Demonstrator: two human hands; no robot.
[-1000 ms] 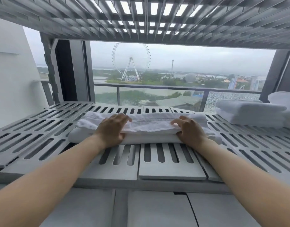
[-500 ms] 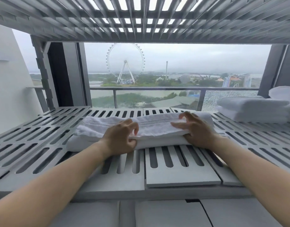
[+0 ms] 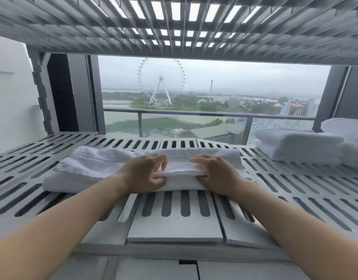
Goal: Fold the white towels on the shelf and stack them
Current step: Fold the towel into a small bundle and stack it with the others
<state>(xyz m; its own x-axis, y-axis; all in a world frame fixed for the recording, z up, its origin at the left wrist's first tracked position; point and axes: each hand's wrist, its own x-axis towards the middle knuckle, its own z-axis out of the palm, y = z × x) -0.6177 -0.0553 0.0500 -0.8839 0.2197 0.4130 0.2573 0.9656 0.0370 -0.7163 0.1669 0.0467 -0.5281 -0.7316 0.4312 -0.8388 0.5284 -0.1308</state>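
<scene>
No readable text, label or number appears anywhere.

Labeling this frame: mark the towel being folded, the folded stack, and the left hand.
towel being folded (image 3: pixel 97 166), head view, on its bare left half.
folded stack (image 3: pixel 299 146), head view, on the near side of the two towels.
left hand (image 3: pixel 142 174), head view, on the back of the hand.

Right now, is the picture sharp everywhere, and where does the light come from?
Head view: light comes from behind, through the window and upper slats, so no glare; the white towel and both hands, left hand and right hand, are sharp; edges bend from wide-angle distortion.
</scene>
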